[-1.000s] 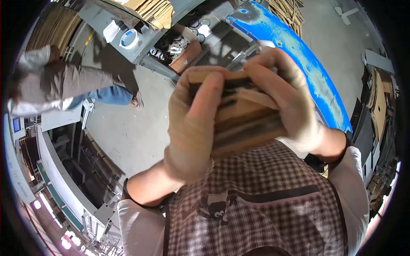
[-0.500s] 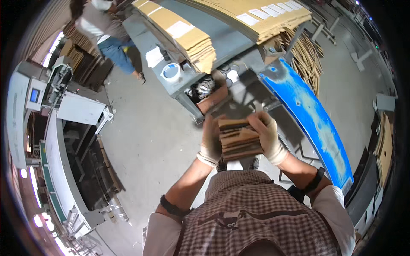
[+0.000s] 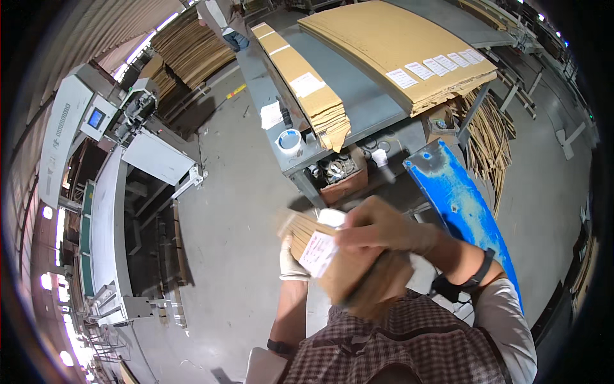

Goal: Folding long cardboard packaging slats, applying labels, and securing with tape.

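Note:
A stack of cardboard pieces (image 3: 348, 275) is tilted in front of my apron, its lower end smeared by motion. A white printed label (image 3: 318, 253) lies on its upper face. My left hand (image 3: 291, 261), in a pale glove, grips the stack's left side, with its fingers partly hidden underneath. Across the top reaches my right hand (image 3: 384, 227), its fingers bent together at the label's upper right edge. What those fingers pinch, if anything, is hidden. A small white patch (image 3: 332, 217) shows beside them, too blurred to name.
Ahead stands a grey worktable (image 3: 364, 96) with a wide cardboard stack (image 3: 396, 45), a narrow one (image 3: 297, 70) and a tape roll (image 3: 290, 142). A blue panel (image 3: 464, 192) is at right, a machine (image 3: 109, 211) at left. Another person (image 3: 224, 22) stands far off.
The stack has turned from its layered edges to its labelled face and come lower. My right hand has moved over its top. The view has shifted, and the other person appears farther away.

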Tool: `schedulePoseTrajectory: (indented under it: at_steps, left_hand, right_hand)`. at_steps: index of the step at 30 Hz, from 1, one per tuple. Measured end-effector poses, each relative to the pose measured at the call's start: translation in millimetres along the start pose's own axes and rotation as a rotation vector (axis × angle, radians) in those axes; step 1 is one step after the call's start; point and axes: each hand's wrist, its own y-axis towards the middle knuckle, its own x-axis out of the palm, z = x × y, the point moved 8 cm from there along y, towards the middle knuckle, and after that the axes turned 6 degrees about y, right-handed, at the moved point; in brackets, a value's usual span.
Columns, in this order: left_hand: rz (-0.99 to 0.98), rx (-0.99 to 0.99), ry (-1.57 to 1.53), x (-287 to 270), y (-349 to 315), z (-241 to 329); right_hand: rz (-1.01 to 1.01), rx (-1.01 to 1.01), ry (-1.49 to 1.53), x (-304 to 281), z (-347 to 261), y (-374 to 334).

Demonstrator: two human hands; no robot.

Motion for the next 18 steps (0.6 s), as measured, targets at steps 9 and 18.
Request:
schedulePoseTrajectory:
  at_steps: [9,18]
  left_hand:
    - [-0.015,0.686,0.315,203.6,28.7,17.6]
    - [-0.24,0.358,0.323,296.3,192.6,-48.5]
  right_hand:
    - [0.225,-0.002,-0.208,-133.7,75.6,-154.2]
    - [0.677,-0.009,-0.006,-201.5,102.7,-150.1]
